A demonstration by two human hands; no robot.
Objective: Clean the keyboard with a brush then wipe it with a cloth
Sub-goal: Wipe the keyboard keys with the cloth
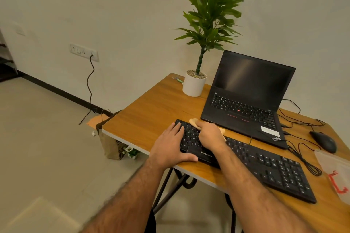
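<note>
A black keyboard (265, 168) lies slanted along the front of the wooden table (151, 111). My left hand (170, 147) holds its left end, fingers flat on the keys and thumb along the front edge. My right hand (211, 135) presses a beige cloth (194, 121) onto the upper left keys; the cloth peeks out beyond the fingers and at the hand's right side. No brush is visible.
An open black laptop (246, 100) stands behind the keyboard. A white potted plant (194, 86) is at the back, a black mouse (324, 142) with tangled cables at right, and a clear plastic bag (337, 172) at the right edge. A paper bag (109, 143) sits on the floor.
</note>
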